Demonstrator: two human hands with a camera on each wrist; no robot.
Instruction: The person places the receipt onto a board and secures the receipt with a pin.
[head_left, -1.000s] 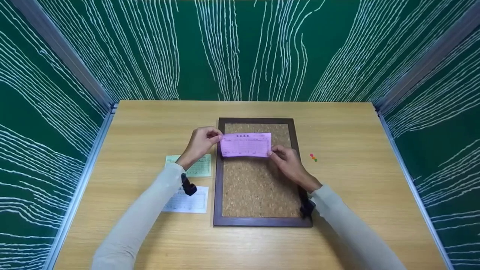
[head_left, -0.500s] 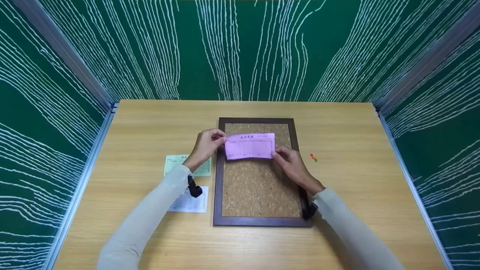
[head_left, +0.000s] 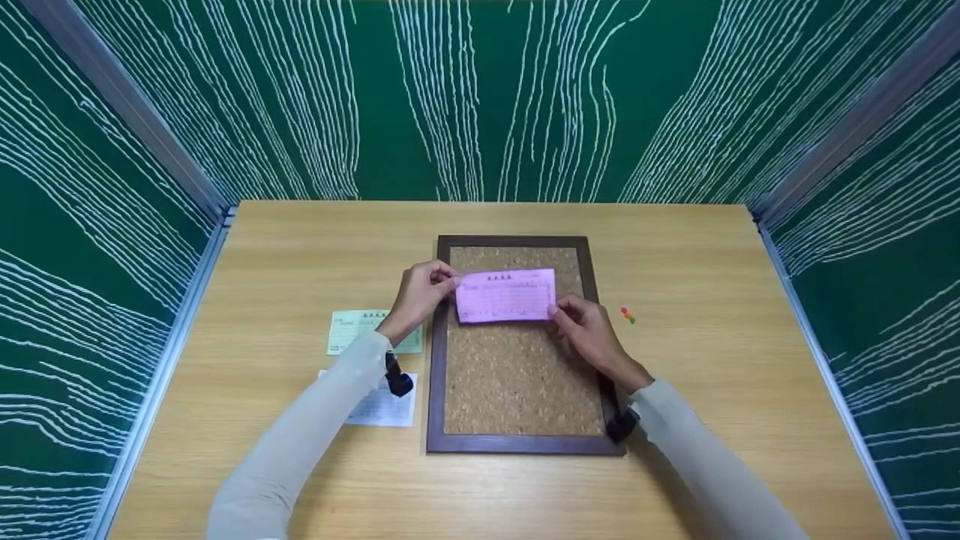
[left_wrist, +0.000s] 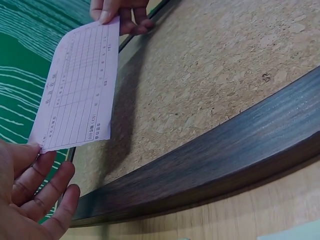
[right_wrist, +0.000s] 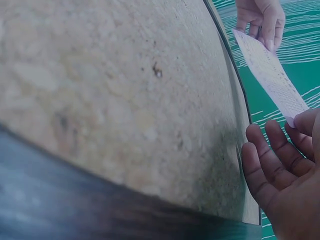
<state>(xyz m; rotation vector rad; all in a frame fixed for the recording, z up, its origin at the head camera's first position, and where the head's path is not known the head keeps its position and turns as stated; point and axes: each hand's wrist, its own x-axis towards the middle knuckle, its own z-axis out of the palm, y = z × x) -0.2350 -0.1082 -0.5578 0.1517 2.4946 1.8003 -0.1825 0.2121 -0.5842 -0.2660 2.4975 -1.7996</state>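
Pink slip (head_left: 506, 298) shifts right, our left hand (head_left: 420, 295) and right hand (head_left: 590, 334) pinching 2 diagonal corners, probably to keep it flat.

The pink slip (head_left: 505, 296), printed with a ruled form, hangs slightly bowed between two pinches: the left hand (head_left: 421, 296) has its far left corner, the right hand (head_left: 592, 334) its near right one. Below that grip lies the dark-framed cork board (head_left: 521, 382).

Pink slip (head_left: 506, 296) with dark ruled lines; speckled tan corkboard (head_left: 521, 382) in a dark brown frame (head_left: 436, 390); pale green slip (head_left: 351, 334); pale blue slip (head_left: 381, 411); tan wood-grain surface (head_left: 525, 495); green walls (head_left: 495, 90) streaked with wavy white lines.
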